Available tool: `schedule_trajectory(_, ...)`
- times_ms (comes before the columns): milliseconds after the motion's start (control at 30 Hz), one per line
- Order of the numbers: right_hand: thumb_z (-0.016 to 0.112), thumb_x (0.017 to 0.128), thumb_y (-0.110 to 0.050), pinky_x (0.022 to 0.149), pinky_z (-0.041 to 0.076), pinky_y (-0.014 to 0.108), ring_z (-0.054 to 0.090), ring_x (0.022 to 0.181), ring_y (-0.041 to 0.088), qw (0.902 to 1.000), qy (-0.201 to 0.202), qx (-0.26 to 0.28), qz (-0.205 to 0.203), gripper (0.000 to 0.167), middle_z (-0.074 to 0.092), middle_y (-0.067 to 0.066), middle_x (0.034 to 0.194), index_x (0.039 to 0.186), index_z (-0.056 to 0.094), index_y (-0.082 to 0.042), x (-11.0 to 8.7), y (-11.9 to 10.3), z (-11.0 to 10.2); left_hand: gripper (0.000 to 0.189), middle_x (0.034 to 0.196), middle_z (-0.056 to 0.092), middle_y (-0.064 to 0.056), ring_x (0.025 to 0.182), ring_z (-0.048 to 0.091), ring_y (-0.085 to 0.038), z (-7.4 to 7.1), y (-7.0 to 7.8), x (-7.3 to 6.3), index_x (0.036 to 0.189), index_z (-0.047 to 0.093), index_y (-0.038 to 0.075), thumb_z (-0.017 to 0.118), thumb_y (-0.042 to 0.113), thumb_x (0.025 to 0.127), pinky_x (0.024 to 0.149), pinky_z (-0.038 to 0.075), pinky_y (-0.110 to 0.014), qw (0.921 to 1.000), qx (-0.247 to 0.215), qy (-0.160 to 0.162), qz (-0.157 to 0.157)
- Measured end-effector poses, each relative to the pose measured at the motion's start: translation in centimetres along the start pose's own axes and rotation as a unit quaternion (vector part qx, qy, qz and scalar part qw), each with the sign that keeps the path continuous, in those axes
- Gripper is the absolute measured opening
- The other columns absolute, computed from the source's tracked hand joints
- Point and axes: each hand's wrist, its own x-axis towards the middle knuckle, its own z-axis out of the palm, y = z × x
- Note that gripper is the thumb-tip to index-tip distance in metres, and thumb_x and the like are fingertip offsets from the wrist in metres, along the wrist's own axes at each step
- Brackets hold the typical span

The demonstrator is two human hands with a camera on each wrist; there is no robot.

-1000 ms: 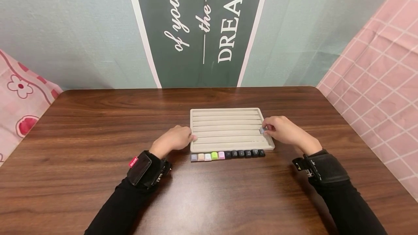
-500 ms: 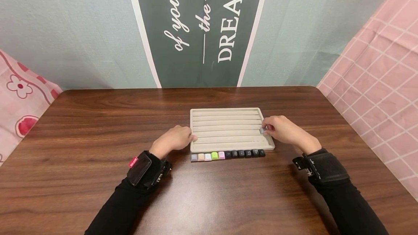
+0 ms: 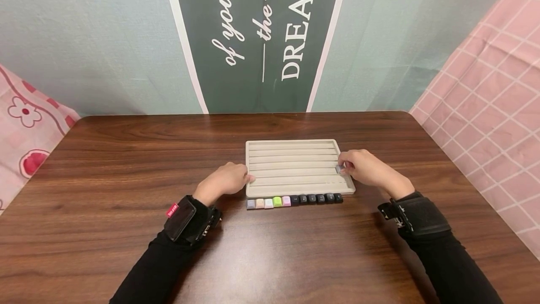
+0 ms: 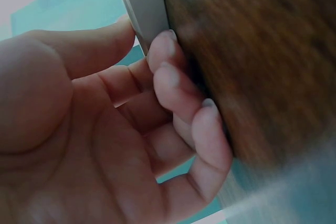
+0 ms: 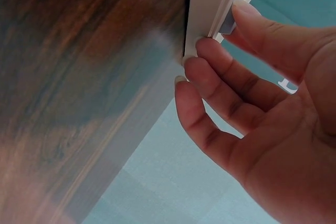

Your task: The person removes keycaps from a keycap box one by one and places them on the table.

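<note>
A beige ridged tray [image 3: 291, 173] lies flat on the table in the head view. My left hand [image 3: 225, 178] grips its left edge; the left wrist view has the thumb on the rim [image 4: 140, 3] and the curled fingers [image 4: 173, 85] along the outer side. At the tray's right end, my right hand [image 3: 364, 169] pinches a small grey keycap [image 3: 338, 169] between thumb and fingers, at one end of a groove. In the right wrist view that keycap [image 5: 228, 23] shows beside the thumb, mostly hidden, and the other fingers rest by the tray's outer wall.
Along the tray's front edge runs a row of keycaps: grey [image 3: 251, 204], peach [image 3: 259, 203], white [image 3: 268, 203], green [image 3: 277, 201], lilac [image 3: 286, 201] and several black ones [image 3: 311, 199]. Behind the wooden table [image 3: 147, 154] hangs a lettered cloth [image 3: 270, 36].
</note>
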Motion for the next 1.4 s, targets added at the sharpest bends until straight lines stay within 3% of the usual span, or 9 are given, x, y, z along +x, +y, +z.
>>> schedule_trajectory(967, 0.065, 0.082, -0.001, 0.056, 0.033, 0.030, 0.040, 0.061, 0.014, 1.0000, -0.002, -0.009, 0.003, 0.009, 0.042, 0.000, 0.068, 0.084, 0.057, -0.005, -0.17, -0.18, -0.06, 0.027, 0.084, 0.056, -0.006, 0.072, 0.049, -0.019, 0.04, -0.01, 0.15, 0.093, 0.060, 0.004, 0.047, 0.027, 0.096, 0.068, 0.040, -0.033, 0.9994, -0.025, -0.018, -0.016)
schedule_trajectory(1400, 0.063, 0.083, -0.001, 0.055, 0.033, 0.030, 0.040, 0.062, 0.014, 1.0000, -0.003, -0.006, -0.002, 0.008, 0.043, 0.000, 0.069, 0.084, 0.056, -0.005, -0.30, -0.22, -0.13, 0.026, 0.089, 0.060, -0.007, 0.084, 0.055, -0.022, -0.12, -0.03, 0.10, 0.088, 0.060, 0.006, 0.048, 0.027, 0.096, 0.074, 0.043, -0.036, 0.9999, -0.013, -0.007, -0.005)
